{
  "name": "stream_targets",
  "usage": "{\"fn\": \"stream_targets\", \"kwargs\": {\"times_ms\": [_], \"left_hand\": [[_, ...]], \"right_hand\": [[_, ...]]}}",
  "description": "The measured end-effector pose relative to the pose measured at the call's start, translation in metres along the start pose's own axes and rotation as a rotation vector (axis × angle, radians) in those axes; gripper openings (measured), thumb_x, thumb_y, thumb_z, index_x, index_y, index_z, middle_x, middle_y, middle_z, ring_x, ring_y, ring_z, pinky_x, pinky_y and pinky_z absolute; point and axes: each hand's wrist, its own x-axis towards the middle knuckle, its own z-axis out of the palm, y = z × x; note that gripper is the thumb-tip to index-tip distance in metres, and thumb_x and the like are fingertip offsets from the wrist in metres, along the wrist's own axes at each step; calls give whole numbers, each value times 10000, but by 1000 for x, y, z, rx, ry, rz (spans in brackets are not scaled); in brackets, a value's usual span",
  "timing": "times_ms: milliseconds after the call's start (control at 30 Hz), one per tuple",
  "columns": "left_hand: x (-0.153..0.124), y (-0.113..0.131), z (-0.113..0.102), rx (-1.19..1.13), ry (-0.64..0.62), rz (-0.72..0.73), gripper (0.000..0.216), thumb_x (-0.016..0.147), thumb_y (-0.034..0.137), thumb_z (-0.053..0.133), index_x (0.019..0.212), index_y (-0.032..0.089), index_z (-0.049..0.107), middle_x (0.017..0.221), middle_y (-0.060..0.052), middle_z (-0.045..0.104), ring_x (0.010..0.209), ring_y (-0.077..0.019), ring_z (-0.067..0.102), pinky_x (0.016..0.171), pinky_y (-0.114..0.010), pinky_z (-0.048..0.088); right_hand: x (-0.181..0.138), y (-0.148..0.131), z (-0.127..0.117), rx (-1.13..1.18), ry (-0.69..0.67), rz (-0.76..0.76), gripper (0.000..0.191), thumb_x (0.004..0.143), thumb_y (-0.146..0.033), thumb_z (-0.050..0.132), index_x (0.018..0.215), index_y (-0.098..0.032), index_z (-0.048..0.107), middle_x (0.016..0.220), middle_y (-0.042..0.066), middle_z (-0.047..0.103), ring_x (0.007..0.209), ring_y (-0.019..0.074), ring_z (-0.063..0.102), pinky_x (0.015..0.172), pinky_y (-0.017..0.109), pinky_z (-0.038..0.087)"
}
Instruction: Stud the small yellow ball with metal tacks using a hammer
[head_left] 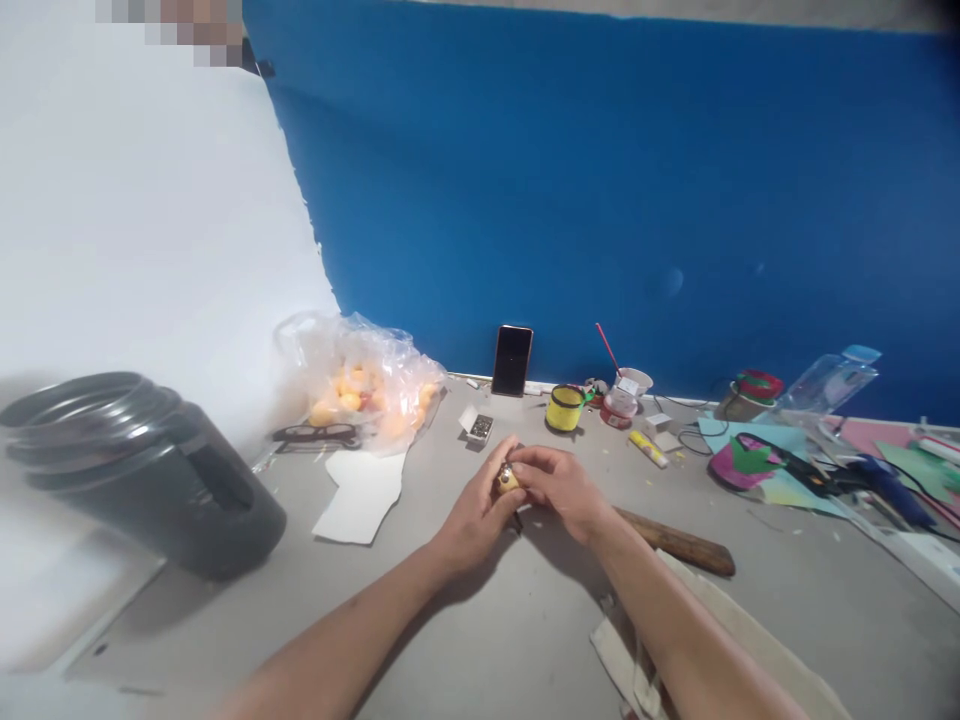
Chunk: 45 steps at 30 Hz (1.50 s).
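Observation:
Both my hands meet over the grey table near its middle. My left hand is closed around a small yellow ball-like object with something shiny on its top. My right hand pinches at the same object from the right, its fingers curled together over it. Most of the object is hidden by my fingers. A small open box of metal pins lies just beyond my hands.
A dark plastic jar lies tipped at the left. A clear bag of yellow balls, black glasses, white paper, a phone, a yellow tape roll, a wooden stick and coloured paper scraps surround me.

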Motion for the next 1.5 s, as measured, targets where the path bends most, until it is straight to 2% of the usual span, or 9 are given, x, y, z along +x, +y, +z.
{"fn": "stream_targets", "kwargs": {"times_ms": [100, 200, 333, 467, 633, 867, 1133, 1267, 1500], "left_hand": [[1, 3, 1, 17, 64, 38, 677, 852, 365, 739, 1484, 254, 525, 1556, -124, 510, 1436, -310, 459, 1208, -476, 342], [2, 10, 1, 15, 171, 78, 439, 865, 374, 717, 1286, 255, 685, 1361, -101, 647, 1288, -290, 580, 1121, -437, 453], [4, 18, 0, -1, 186, 84, 295, 887, 373, 688, 1152, 269, 764, 1195, -76, 706, 1171, -277, 631, 1057, -425, 504], [4, 18, -2, 10, 163, 99, 317, 902, 372, 668, 1182, 262, 769, 1198, -83, 706, 1177, -280, 623, 1046, -426, 511], [4, 16, -3, -16, 138, 75, 309, 921, 368, 646, 1192, 274, 760, 1210, -81, 689, 1161, -261, 628, 965, -380, 556], [2, 10, 2, -5, 241, 53, 429, 839, 366, 733, 1246, 242, 677, 1265, -94, 681, 1160, -267, 633, 989, -390, 537], [2, 12, 1, 56, 219, 81, 368, 900, 378, 671, 1245, 260, 716, 1324, -81, 681, 1269, -285, 591, 1128, -445, 431], [3, 8, 0, 2, 221, 21, 460, 846, 359, 735, 1292, 257, 692, 1381, -85, 660, 1313, -290, 575, 1128, -435, 439], [3, 10, -1, 24, 211, 10, 417, 902, 412, 668, 1274, 229, 713, 1306, -84, 715, 1236, -297, 633, 1078, -439, 485]], "right_hand": [[0, 0, 0, 90, 10, 5, 364, 692, -423, 879, 924, -164, 772, 834, 43, 740, 713, 152, 661, 676, 272, 532], [0, -2, -1, 144, 36, -19, 370, 699, -427, 881, 946, -173, 775, 888, 56, 759, 768, 169, 693, 741, 298, 562], [0, -3, -3, 159, 17, -10, 378, 686, -442, 894, 938, -183, 782, 903, 54, 768, 767, 167, 696, 760, 315, 577], [1, -1, -2, 170, -4, -14, 389, 669, -438, 909, 918, -166, 784, 881, 61, 771, 766, 180, 706, 798, 350, 589], [1, -1, 1, 178, 15, -23, 385, 645, -424, 918, 880, -153, 778, 828, 57, 765, 680, 167, 683, 742, 342, 581], [-2, -2, 9, 258, 49, -7, 420, 607, -441, 939, 882, -176, 766, 869, 69, 776, 781, 189, 712, 799, 333, 567], [0, 2, 8, 215, 57, -53, 441, 614, -447, 940, 903, -164, 764, 900, 69, 777, 840, 209, 720, 868, 367, 569], [-1, -1, 9, 188, 69, -56, 433, 633, -442, 933, 921, -168, 764, 910, 75, 780, 834, 205, 721, 832, 353, 576], [-4, -4, 7, 70, 39, -79, 445, 660, -461, 902, 966, -168, 764, 912, 78, 773, 812, 222, 723, 832, 388, 585]]}}
